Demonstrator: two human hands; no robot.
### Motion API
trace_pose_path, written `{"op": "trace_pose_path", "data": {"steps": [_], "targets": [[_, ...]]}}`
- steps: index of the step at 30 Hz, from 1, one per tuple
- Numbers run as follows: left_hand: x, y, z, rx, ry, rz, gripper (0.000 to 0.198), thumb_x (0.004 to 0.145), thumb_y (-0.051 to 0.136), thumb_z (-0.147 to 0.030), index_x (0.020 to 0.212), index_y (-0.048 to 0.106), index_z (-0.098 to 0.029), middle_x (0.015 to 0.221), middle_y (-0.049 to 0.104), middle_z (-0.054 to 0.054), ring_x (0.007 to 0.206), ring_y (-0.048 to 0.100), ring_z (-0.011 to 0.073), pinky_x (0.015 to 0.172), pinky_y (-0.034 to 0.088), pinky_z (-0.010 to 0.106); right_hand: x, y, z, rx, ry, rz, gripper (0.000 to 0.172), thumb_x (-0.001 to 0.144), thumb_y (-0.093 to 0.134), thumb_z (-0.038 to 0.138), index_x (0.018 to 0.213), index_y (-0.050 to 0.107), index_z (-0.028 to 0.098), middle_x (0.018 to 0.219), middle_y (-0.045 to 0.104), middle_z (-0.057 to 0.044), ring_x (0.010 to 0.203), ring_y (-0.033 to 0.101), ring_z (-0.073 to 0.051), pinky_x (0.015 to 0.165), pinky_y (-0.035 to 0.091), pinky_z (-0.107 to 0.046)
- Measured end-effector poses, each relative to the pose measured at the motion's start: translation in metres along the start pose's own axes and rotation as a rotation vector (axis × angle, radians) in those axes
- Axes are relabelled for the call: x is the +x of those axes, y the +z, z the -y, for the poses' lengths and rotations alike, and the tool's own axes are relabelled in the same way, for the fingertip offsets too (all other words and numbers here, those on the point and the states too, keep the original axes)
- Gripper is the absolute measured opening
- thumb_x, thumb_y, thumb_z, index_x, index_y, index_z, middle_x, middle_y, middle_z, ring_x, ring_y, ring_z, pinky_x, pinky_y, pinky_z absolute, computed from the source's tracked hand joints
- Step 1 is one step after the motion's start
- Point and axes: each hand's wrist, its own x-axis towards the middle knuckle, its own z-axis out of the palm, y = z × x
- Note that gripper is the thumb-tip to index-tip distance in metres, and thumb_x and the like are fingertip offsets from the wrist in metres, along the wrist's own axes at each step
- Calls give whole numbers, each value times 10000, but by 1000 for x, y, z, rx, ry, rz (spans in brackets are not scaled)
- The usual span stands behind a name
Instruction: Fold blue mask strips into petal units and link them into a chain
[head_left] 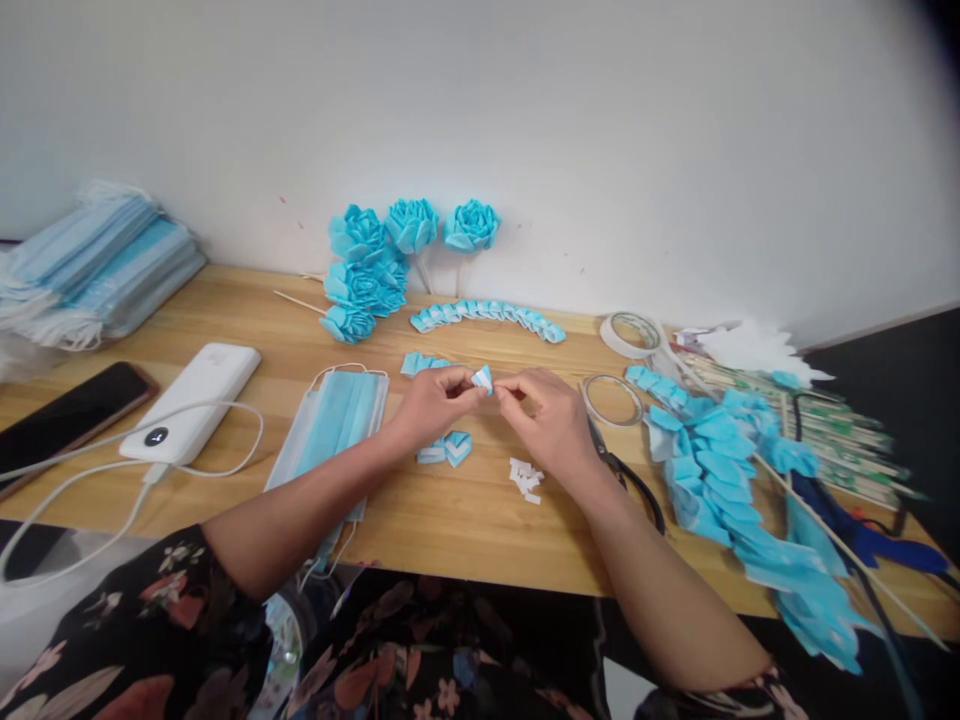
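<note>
A small folded blue-and-white petal (482,378), apparently of mask fabric, is pinched between the thumb and forefinger of my left hand (439,400). My right hand (544,410) has its fingertips pressed together at the petal's right edge; whether they also hold a small bit is too small to tell. Below the hands lie folded blue petals with white strips (456,449), and to their right a little heap of cut white pieces (526,478). Partly behind my left hand is a short row of blue petals (421,363). A longer curved petal row (487,314) lies farther back.
Blue fabric flowers (471,225) stand along the wall. To the left are stacked face masks (97,260), a phone (75,415), a cabled power bank (191,400) and a mask (330,420). Tape rolls (613,400), black-handled scissors (634,480), blue petal strips (705,470) and a blue glue gun (877,540) occupy the right.
</note>
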Motion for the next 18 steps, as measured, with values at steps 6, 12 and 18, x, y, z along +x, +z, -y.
{"op": "trace_pose_path", "data": {"steps": [6, 12, 18], "targets": [[-1, 0, 0, -1, 0, -6, 238, 791, 553, -322, 625, 496, -160, 580, 408, -47, 560, 352, 77, 536, 272, 221, 0, -1, 0, 9, 10, 17, 137, 857, 544, 199, 798, 664, 230, 745, 684, -16, 732, 607, -177, 714, 441, -326], [-1, 0, 1, 12, 8, -12, 251, 796, 554, -328, 618, 485, -165, 576, 402, -48, 554, 347, 80, 539, 269, 228, 0, 0, 0, 4, 15, 24, 154, 858, 531, 185, 782, 659, 224, 728, 670, -15, 726, 600, -175, 713, 436, -322], [0, 0, 1, 21, 6, -19, 244, 787, 544, -327, 618, 486, -161, 576, 401, -45, 556, 346, 77, 527, 260, 222, 0, 0, -1, 12, 15, 29, 153, 864, 532, 193, 807, 672, 217, 747, 684, -17, 729, 604, -169, 713, 434, -315]]}}
